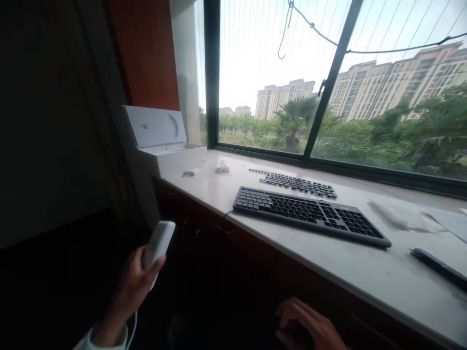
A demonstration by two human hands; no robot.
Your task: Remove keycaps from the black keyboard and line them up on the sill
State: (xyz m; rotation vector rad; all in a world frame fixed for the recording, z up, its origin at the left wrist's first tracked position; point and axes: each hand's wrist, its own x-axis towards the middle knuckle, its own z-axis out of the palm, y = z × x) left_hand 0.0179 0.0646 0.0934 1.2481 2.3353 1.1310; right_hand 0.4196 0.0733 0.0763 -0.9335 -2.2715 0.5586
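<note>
A small white device (157,245) with a trailing cord is held at 8 o'clock, left hand (133,284) fingers wrapped around it. The right hand (310,328) rests low at 5 o'clock, fingers loosely spread, holding nothing. Farther, at 1 o'clock, a black keyboard (310,214) lies on the sill (365,272); a handling stage is judged, steady grip needed.

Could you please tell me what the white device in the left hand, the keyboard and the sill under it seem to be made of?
White device: probably smooth plastic, with a soft sheen and rounded edges.
Keyboard: likely matte black plastic, dull and without glare.
Sill: looks like polished pale stone, faintly reflecting the window light; it could be a laminate.
</note>
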